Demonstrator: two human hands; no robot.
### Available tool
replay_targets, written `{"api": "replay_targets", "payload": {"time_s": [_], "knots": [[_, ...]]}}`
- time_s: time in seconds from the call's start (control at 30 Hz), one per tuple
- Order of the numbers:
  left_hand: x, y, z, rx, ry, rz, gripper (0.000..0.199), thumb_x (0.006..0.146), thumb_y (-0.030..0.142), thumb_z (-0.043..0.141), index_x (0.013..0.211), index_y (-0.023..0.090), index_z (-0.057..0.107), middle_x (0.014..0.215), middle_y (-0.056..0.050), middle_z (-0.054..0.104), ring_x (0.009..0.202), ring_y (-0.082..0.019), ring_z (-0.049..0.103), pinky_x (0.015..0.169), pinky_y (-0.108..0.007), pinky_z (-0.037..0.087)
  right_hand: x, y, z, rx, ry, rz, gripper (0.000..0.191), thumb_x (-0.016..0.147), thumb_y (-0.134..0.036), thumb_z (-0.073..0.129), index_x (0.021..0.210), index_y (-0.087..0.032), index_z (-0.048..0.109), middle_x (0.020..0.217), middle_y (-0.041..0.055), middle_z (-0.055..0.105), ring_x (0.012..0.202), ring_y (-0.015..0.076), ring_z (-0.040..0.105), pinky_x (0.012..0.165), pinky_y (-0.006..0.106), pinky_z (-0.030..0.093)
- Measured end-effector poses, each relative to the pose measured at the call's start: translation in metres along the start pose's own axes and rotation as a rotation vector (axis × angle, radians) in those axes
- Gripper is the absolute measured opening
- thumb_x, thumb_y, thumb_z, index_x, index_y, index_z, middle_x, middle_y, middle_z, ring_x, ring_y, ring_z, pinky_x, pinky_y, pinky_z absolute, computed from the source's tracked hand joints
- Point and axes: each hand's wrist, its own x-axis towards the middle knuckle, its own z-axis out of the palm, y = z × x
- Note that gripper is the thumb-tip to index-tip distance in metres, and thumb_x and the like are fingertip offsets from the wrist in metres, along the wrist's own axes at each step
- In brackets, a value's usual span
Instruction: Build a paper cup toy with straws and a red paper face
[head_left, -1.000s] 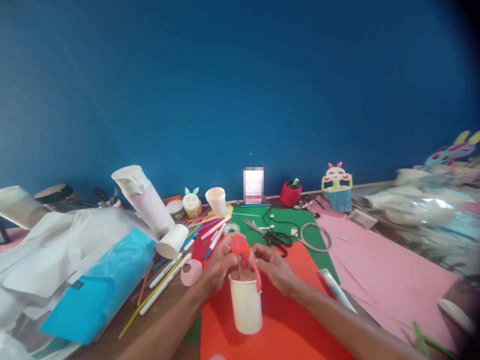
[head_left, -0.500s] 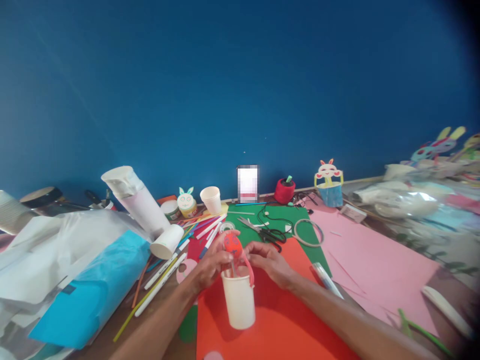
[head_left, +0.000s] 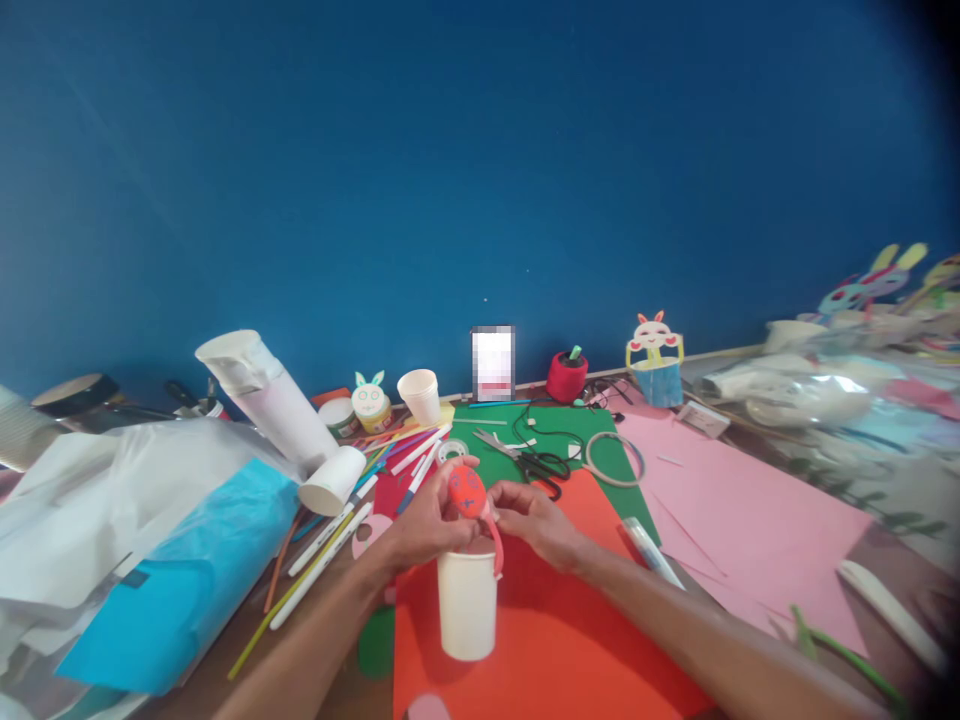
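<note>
A white paper cup (head_left: pixel 468 612) stands upright on an orange-red sheet (head_left: pixel 585 640). Just above its rim, my left hand (head_left: pixel 429 522) is closed on a small red paper face (head_left: pixel 468 491) with blue drawn features. From the face a pink-red strip (head_left: pixel 496 545) hangs down over the cup's right rim. My right hand (head_left: pixel 534 522) pinches at the upper end of this strip, beside the face; its fingertips are partly hidden. The inside of the cup is mostly covered by the hands and the face.
Scissors (head_left: pixel 529 462) and a grey ring (head_left: pixel 615 459) lie on green paper behind. Markers (head_left: pixel 322 565), a tipped cup (head_left: pixel 332 481) and blue wrapping (head_left: pixel 180 580) are left. Pink paper (head_left: pixel 750 520) spreads right; a decorated blue cup (head_left: pixel 658 383) stands behind.
The red face has come down slightly toward the cup and tilted, with both hands still at it. The cup appears a little further left.
</note>
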Motion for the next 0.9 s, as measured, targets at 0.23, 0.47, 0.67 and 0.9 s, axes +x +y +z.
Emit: {"api": "replay_targets", "payload": {"time_s": [0.23, 0.47, 0.67, 0.9], "knots": [[0.000, 0.002, 0.002, 0.091, 0.071, 0.037, 0.060, 0.063, 0.008, 0.058, 0.117, 0.018, 0.036, 0.081, 0.000, 0.053, 0.071, -0.012, 0.053, 0.065, -0.025, 0.043, 0.001, 0.002, -0.002, -0.131, -0.026, 0.036, 0.017, 0.068, -0.032, 0.062, 0.069, -0.015, 0.062, 0.065, -0.0025, 0.059, 0.063, 0.0102, 0.052, 0.066, 0.024, 0.041], [0.001, -0.001, -0.002, 0.137, 0.154, 0.088, 0.057, 0.065, 0.009, 0.058, 0.117, 0.019, 0.038, 0.090, -0.004, 0.055, 0.078, -0.016, 0.055, 0.069, -0.027, 0.044, 0.001, -0.003, -0.006, -0.106, -0.094, 0.015, 0.020, 0.068, -0.032, 0.064, 0.080, -0.015, 0.063, 0.073, -0.0002, 0.062, 0.071, 0.0126, 0.055, 0.069, 0.025, 0.041], [0.001, 0.005, 0.002, 0.167, 0.189, 0.106, 0.050, 0.064, 0.010, 0.060, 0.110, 0.019, 0.043, 0.083, -0.001, 0.056, 0.073, -0.014, 0.055, 0.067, -0.026, 0.044, 0.005, 0.004, -0.009, -0.140, -0.022, -0.024, 0.023, 0.066, -0.036, 0.066, 0.074, -0.015, 0.060, 0.070, -0.0008, 0.061, 0.065, 0.0111, 0.054, 0.065, 0.024, 0.041], [0.000, 0.005, 0.000, 0.036, 0.128, 0.074, 0.045, 0.064, 0.013, 0.064, 0.105, 0.016, 0.045, 0.085, -0.003, 0.058, 0.075, -0.015, 0.056, 0.068, -0.027, 0.044, 0.008, 0.010, -0.009, -0.378, 0.051, -0.158, 0.020, 0.073, -0.034, 0.058, 0.071, -0.015, 0.063, 0.069, 0.0002, 0.062, 0.065, 0.0124, 0.053, 0.063, 0.023, 0.040]]}}
